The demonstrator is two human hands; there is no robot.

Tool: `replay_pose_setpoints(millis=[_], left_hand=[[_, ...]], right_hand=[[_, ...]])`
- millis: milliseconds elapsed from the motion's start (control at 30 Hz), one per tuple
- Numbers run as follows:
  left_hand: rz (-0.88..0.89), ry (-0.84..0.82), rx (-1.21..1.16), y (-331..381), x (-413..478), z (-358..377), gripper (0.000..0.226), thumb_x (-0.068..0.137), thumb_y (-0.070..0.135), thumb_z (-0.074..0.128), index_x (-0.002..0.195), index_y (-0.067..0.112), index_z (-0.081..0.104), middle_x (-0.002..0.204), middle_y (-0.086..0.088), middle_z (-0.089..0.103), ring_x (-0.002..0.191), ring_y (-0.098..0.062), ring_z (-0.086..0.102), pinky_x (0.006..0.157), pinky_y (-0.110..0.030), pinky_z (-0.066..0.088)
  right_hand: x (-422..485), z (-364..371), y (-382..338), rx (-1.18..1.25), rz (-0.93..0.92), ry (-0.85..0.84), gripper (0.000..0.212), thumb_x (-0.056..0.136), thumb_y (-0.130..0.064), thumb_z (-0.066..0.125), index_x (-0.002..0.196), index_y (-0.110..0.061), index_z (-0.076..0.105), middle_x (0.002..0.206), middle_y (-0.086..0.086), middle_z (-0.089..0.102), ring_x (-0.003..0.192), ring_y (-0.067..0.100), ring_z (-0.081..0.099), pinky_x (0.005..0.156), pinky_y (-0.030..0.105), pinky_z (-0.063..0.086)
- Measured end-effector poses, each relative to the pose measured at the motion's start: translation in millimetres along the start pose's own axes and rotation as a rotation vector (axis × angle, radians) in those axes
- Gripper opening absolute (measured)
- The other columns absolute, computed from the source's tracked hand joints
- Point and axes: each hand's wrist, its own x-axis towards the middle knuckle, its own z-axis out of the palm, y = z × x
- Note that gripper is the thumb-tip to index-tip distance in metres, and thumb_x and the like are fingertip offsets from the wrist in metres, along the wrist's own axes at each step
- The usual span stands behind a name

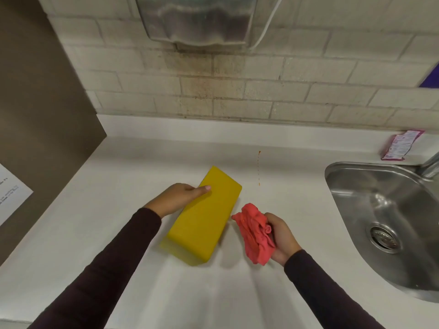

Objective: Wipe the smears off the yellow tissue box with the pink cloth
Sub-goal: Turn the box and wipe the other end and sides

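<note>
Leaning over a white desk, with a steel sink well off beyond the right hand. Has the yellow tissue box lying flat between the two hands, angled away to the right, far end under the left hand. Grips that far left edge with the left hand, one digit laid across the top face. Clutches the pink cloth bunched in the right hand, fingers curled round it, just beside the box's right edge; cannot tell whether touching. Shows no smears on the top face from this view, so possibly on a side turned away.

Risks, by judgement, pivoting the light box round the left hand on a sideways push from the cloth, with the near end held by nothing. Risks also denting the thin top under hard pressure. Could smear rather than lift with so tight a wad, offering little clean surface. Could drag the loose tail below the right hand across the desk. Might leave marks behind, unseen on a hidden side.
</note>
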Motion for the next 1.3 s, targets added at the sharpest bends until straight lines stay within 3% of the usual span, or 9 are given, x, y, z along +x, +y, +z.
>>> replay_pose_setpoints(millis=[100,200,300,433,600,867,1000,1200,1300], left_hand=[[-0.040,-0.004,0.154,6.8,18.1,-1.6,0.071,0.081,0.066,0.050,0.096,-0.001,0.067,0.093,-0.021,0.066,0.087,-0.029,0.064,0.081,-0.038,0.048],[0.006,-0.023,0.219,11.5,18.1,-4.5,0.053,0.082,0.060,0.054,0.076,0.008,0.061,0.073,-0.008,0.055,0.068,-0.019,0.054,0.066,-0.029,0.038],[0.088,-0.053,0.095,14.8,5.5,-13.1,0.033,0.083,0.047,0.061,0.101,0.019,0.066,0.092,0.004,0.067,0.082,-0.009,0.063,0.070,-0.021,0.047],[0.163,-0.116,-0.190,18.4,-20.0,-24.8,0.036,0.085,0.024,0.065,0.120,0.021,0.059,0.109,0.005,0.067,0.092,-0.004,0.066,0.071,-0.015,0.051],[0.191,0.022,-0.358,19.6,-48.2,-14.3,0.062,0.060,0.062,0.065,0.101,0.016,0.065,0.104,-0.001,0.069,0.097,-0.013,0.063,0.088,-0.028,0.045],[0.368,0.303,-0.477,-7.4,-54.8,10.0,0.055,0.066,0.065,0.048,0.090,0.019,0.066,0.093,0.001,0.068,0.092,-0.016,0.061,0.083,-0.031,0.045],[0.383,0.300,-0.486,-12.6,-53.2,10.4,0.075,0.055,0.088,0.047,0.089,0.024,0.068,0.091,0.002,0.069,0.089,-0.015,0.062,0.083,-0.032,0.045],[0.353,0.268,-0.469,-11.8,-47.6,0.8,0.060,0.056,0.088,0.043,0.079,0.039,0.070,0.081,0.017,0.072,0.074,0.005,0.064,0.070,-0.017,0.047],[0.332,0.274,-0.466,-14.3,-42.7,-3.5,0.062,0.056,0.090,0.042,0.079,0.039,0.070,0.079,0.017,0.072,0.072,0.005,0.064,0.067,-0.013,0.048]], right_hand=[[2.0,8.5,3.9,0.086,0.005,-0.014,0.026,0.073,-0.016,0.049,0.094,-0.002,0.055,0.111,0.027,0.053,0.085,0.028,0.058,0.078,0.035,0.048],[0.8,14.8,5.2,0.117,-0.025,0.006,0.021,0.067,-0.015,0.055,0.086,-0.009,0.050,0.100,0.021,0.044,0.083,0.027,0.051,0.079,0.035,0.042],[-2.0,13.6,4.7,0.163,-0.026,-0.006,0.037,0.079,-0.017,0.044,0.113,-0.002,0.049,0.119,0.027,0.046,0.092,0.031,0.053,0.083,0.038,0.043],[-4.9,15.7,6.0,0.144,-0.018,-0.026,0.034,0.074,-0.019,0.048,0.100,-0.001,0.058,0.103,0.023,0.057,0.081,0.031,0.058,0.075,0.041,0.048],[-7.8,21.2,19.1,0.097,0.021,-0.055,0.031,0.070,-0.019,0.048,0.081,0.002,0.068,0.085,0.021,0.066,0.072,0.031,0.065,0.068,0.037,0.054],[-15.7,18.6,35.0,0.055,0.082,-0.027,0.040,0.071,-0.026,0.049,0.095,0.002,0.065,0.091,0.024,0.065,0.071,0.035,0.064,0.066,0.042,0.055],[-29.1,3.6,3.8,0.140,-0.047,-0.006,0.060,0.081,-0.049,0.052,0.117,-0.001,0.059,0.119,0.021,0.060,0.107,0.034,0.059,0.086,0.045,0.048],[-30.6,43.2,-47.7,-0.062,-0.334,-0.066,0.047,0.086,-0.044,0.042,0.100,-0.012,0.073,0.106,0.011,0.070,0.099,0.023,0.067,0.080,0.035,0.054],[-15.4,76.4,-55.8,-0.153,-0.432,-0.089,0.054,0.084,-0.049,0.043,0.115,-0.011,0.064,0.120,0.010,0.066,0.114,0.023,0.060,0.091,0.032,0.052]])
